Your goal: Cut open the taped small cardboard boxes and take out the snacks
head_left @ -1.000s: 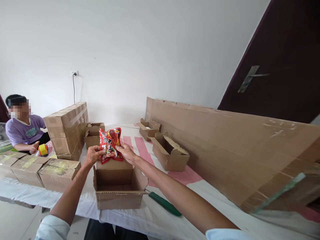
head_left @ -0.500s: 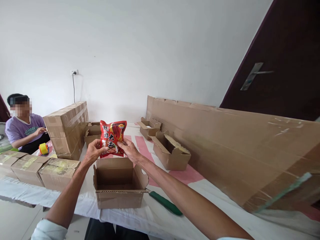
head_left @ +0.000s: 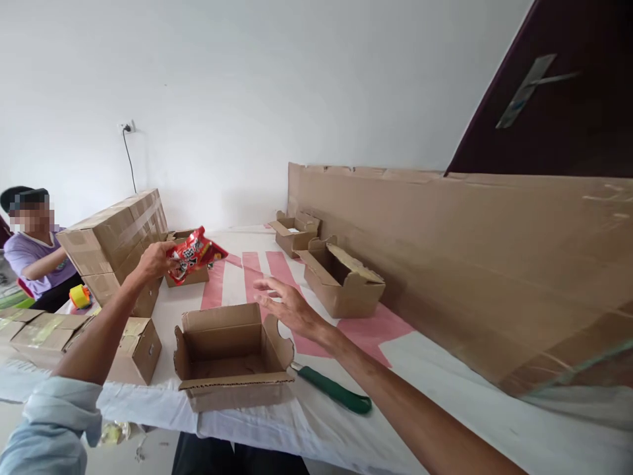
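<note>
My left hand grips a red printed food packet by its near end, tilted, in front of a small open carton at the back left. My right hand is held in the air with its fingers apart and nothing in them. Below and between the hands stands an open cardboard box at the table's front edge, its flaps raised; the part of its inside that shows holds nothing. Beside its right wall lies a tool with a dark green handle.
Two open cartons stand at the back right, before a long upright cardboard sheet. Taped boxes are stacked at the left, with a row of closed boxes nearer me. Behind them sits a person near a yellow tape roll.
My right hand has let go of the packet and opened. My left hand has carried the packet to the left and tipped it over. The view has shifted slightly.
</note>
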### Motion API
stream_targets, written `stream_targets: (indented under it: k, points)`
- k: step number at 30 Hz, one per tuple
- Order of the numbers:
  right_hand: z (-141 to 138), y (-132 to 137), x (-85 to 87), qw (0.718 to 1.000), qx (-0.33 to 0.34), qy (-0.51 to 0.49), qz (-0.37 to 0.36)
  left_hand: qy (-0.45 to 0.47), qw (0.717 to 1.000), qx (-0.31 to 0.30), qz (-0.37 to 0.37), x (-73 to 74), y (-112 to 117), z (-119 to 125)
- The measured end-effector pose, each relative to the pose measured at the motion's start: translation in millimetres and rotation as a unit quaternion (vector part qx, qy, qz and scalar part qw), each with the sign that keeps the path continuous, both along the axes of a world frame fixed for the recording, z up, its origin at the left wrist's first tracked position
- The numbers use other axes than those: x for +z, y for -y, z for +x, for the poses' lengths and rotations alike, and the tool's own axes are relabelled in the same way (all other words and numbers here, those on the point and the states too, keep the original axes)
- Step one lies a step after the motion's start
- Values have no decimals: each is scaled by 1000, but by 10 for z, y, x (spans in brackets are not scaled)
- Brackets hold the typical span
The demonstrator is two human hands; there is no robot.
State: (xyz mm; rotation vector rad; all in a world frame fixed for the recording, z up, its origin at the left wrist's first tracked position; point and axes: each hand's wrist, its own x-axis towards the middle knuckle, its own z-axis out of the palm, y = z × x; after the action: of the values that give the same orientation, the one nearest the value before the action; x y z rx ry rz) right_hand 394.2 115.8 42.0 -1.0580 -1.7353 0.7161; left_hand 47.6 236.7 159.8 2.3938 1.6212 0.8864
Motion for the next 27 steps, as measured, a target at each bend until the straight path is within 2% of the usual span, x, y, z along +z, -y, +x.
stream_targets:
  k: [2, 5, 7, 10, 14, 20, 23, 27]
  points:
    - [110, 64, -174, 999, -30, -33, -20, -112, 992, 33, -43, -182, -138, 20]
    - [263, 169, -431, 993, -71, -77, -54, -234, 964, 64, -111, -488, -338, 74]
    - [364, 242, -603, 988, -85, -97, -81, -297, 940, 76, -149, -657, -482, 98]
    - [524, 343, -866, 980, -106, -116, -120, -360, 910, 92, -185, -832, -709, 114]
    - [755, 425, -1231, 967, -158, -119, -159, -404, 886, 115, -195, -979, -974, 142]
    - [1015, 435, -1723, 951, -225, -123, -174, -436, 870, 163, -166, -1145, -1274, 212]
    - [1074, 436, -1850, 945, -242, -120, -187, -444, 862, 192, -150, -1186, -1429, 235]
    - [1117, 430, -1905, 936, -265, -116, -200, -452, 855, 214, -137, -1201, -1660, 241]
